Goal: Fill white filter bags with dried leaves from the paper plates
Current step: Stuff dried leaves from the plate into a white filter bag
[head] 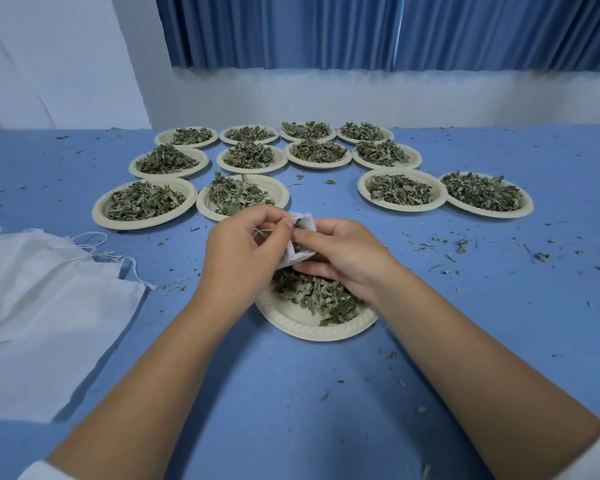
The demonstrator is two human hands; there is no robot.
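A small white filter bag (300, 256) hangs over the near paper plate (302, 325), which holds a heap of dried leaves (321, 296). My left hand (243, 251) pinches the bag's rim and its thin drawstring at the left side. My right hand (340, 254) grips the bag from the right, thumb at the opening where some green leaf shows. Most of the bag is hidden between my two hands.
Several paper plates heaped with dried leaves (243, 197) stand in rows across the far half of the blue table (291, 393). A stack of white drawstring cloth bags (45, 292) lies at the left. Leaf crumbs are scattered over the table, mostly at right.
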